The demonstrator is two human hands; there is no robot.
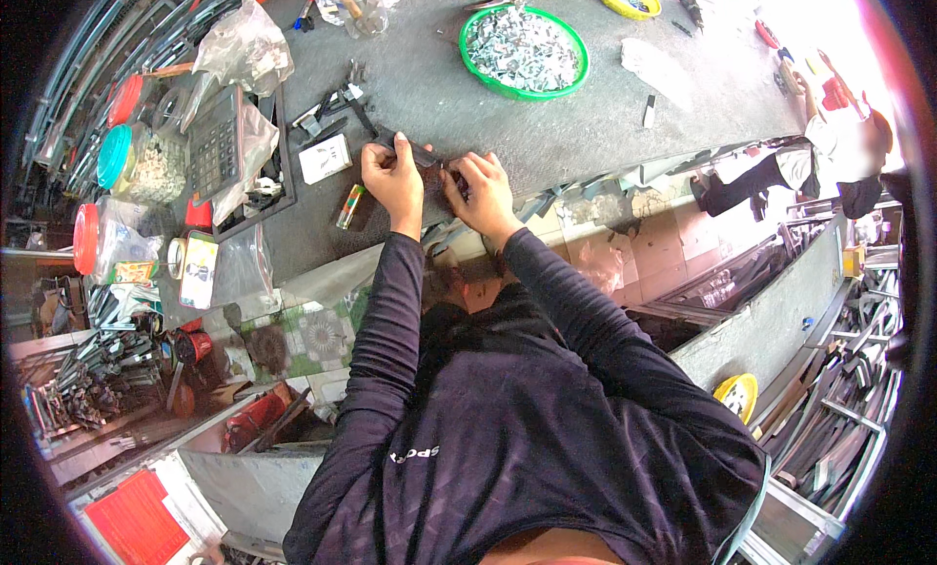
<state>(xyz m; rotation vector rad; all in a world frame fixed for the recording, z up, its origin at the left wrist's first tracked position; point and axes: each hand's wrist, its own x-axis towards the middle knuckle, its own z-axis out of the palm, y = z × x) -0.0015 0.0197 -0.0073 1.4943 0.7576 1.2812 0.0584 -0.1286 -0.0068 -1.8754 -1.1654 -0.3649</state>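
Observation:
Above the near edge of the grey worktable [429,77], my two hands are close together. My left hand [393,184] is closed, thumb up, pinching a short dark strip [424,156]. The strip points toward my right hand [480,190], whose curled fingers grip something small and dark at its end; my fingers mostly hide that. Left of my left hand lie a small white box [324,159] and a green-and-red cylinder [350,205]. Several dark metal pieces [332,111] are heaped just beyond the box.
A green basket [583,69] full of small shiny parts stands farther back. On the left are a calculator [215,147], jars with coloured lids [114,155] and a phone [199,269]. Metal profiles fill racks at both sides. Another person [841,150] crouches at the far right.

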